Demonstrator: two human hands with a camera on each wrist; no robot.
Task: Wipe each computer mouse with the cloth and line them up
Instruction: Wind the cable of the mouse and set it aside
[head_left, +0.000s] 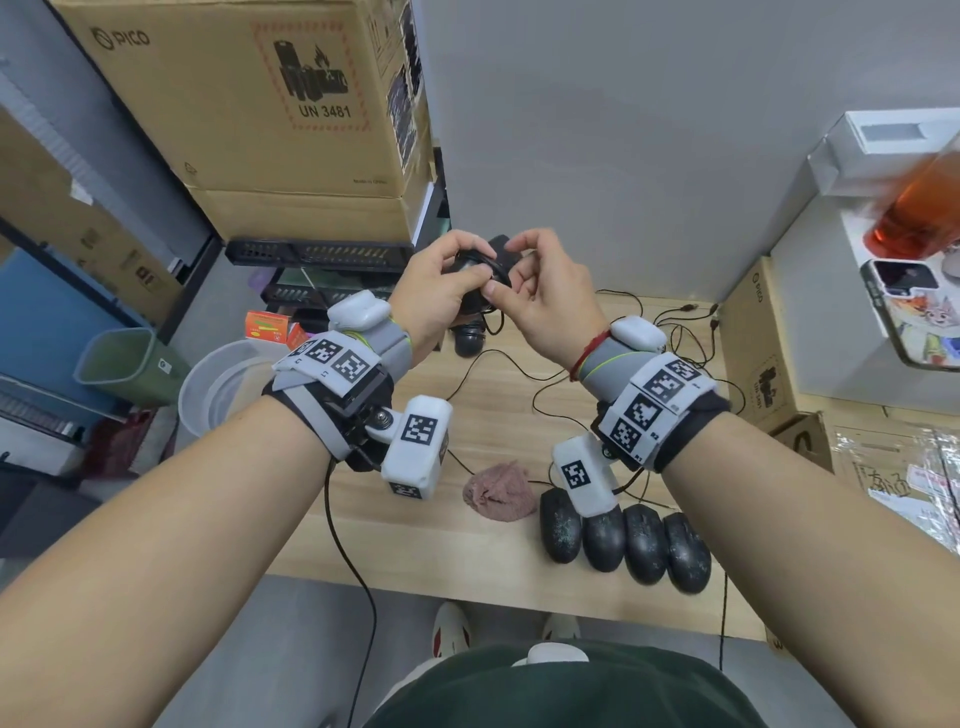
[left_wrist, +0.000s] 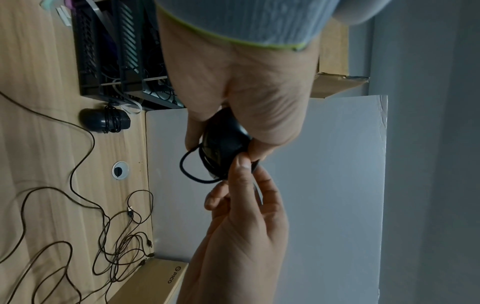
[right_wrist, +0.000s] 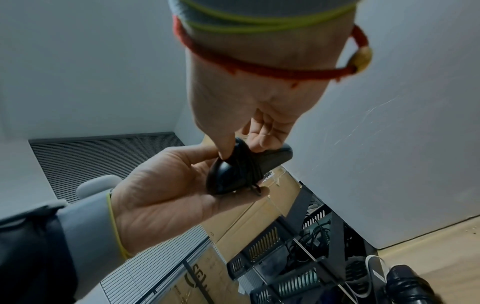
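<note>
My left hand (head_left: 441, 283) holds a black wired mouse (head_left: 480, 270) (left_wrist: 223, 142) (right_wrist: 233, 174) up over the far side of the wooden desk (head_left: 415, 519). Its cable is wound round its body. My right hand (head_left: 535, 291) pinches that cable (left_wrist: 207, 164) with thumb and forefinger at the mouse. Another black mouse (head_left: 470, 338) (left_wrist: 103, 121) with a wound cable lies on the desk below my hands. Several black mice (head_left: 623, 540) stand side by side in a row at the desk's near right edge. The pinkish cloth (head_left: 498, 491) lies crumpled just left of that row.
Loose mouse cables (head_left: 670, 332) (left_wrist: 109, 236) trail across the desk's right half. Black mesh trays (head_left: 322, 254) and stacked cardboard boxes (head_left: 249, 104) stand at the back left. A grey partition (head_left: 597, 156) backs the desk. A cardboard box (head_left: 758, 343) and a phone (head_left: 914, 312) are at the right.
</note>
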